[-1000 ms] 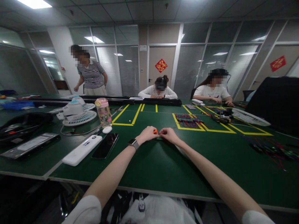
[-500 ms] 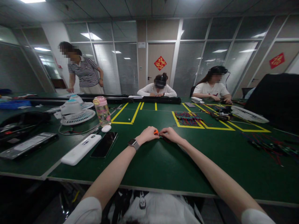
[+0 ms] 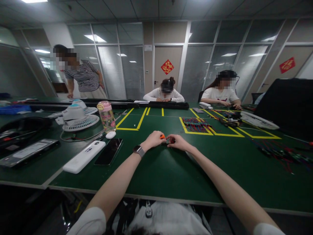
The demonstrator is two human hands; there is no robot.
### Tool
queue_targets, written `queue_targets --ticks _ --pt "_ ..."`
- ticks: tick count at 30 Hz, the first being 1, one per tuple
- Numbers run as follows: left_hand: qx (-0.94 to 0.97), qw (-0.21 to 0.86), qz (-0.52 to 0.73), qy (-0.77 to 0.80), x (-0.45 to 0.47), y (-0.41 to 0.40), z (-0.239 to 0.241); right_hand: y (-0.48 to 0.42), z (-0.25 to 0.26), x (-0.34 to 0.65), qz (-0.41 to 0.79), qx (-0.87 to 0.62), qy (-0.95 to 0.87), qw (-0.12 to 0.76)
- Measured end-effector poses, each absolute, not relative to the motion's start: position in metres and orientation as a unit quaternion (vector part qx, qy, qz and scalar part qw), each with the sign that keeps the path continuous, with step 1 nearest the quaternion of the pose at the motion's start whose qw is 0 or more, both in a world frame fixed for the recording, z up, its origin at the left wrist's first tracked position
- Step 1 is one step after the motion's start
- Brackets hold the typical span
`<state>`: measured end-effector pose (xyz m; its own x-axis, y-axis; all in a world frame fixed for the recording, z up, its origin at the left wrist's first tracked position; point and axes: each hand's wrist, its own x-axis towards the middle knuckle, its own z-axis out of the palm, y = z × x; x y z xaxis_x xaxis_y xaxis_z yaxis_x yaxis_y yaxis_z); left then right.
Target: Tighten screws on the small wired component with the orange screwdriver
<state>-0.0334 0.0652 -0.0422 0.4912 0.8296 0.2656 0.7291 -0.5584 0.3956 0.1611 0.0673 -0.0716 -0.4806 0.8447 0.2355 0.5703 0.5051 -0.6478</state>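
Both my hands meet at the middle of the green table [image 3: 171, 169]. My left hand [image 3: 153, 139], with a watch on the wrist, pinches a small orange piece [image 3: 162, 136]. My right hand [image 3: 178, 141] pinches a small dark part with a red bit [image 3: 170, 140] right beside the orange piece. The two pieces touch or nearly touch between my fingertips; their exact shape is too small to tell.
To my left lie a white power bank [image 3: 84, 156], a black phone [image 3: 109, 151], a pink-lidded bottle [image 3: 107, 116] and a white fan [image 3: 77, 117]. A bundle of red and blue wires [image 3: 195, 124] sits in a yellow-taped box ahead. Two people sit across the table; another stands far left.
My hands stay together over the same spot; the fingers of my right hand shifted slightly and a red bit now shows. The standing person has moved further left.
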Motion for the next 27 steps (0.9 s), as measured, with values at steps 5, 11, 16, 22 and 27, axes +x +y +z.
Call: queue_targets --ticks 5,11,16,22,27 --pt "0.851 0.059 0.229 0.469 -0.035 0.067 -0.045 0.067 -0.068 0.167 0.247 -0.447 -0.817 0.266" --pt "0.855 0.029 0.171 0.488 -0.030 0.067 -0.054 0.069 -0.072 0.167 0.135 -0.431 -0.846 0.283" --pt "0.859 0.035 0.160 0.485 -0.027 0.068 -0.054 0.065 -0.067 0.160 0.107 -0.420 -0.860 0.271" --pt "0.854 0.047 0.171 0.489 -0.029 0.069 -0.055 0.067 -0.069 0.160 0.155 -0.415 -0.853 0.275" --pt "0.851 0.054 0.217 0.476 -0.033 0.070 -0.051 0.072 -0.077 0.159 0.193 -0.432 -0.832 0.289"
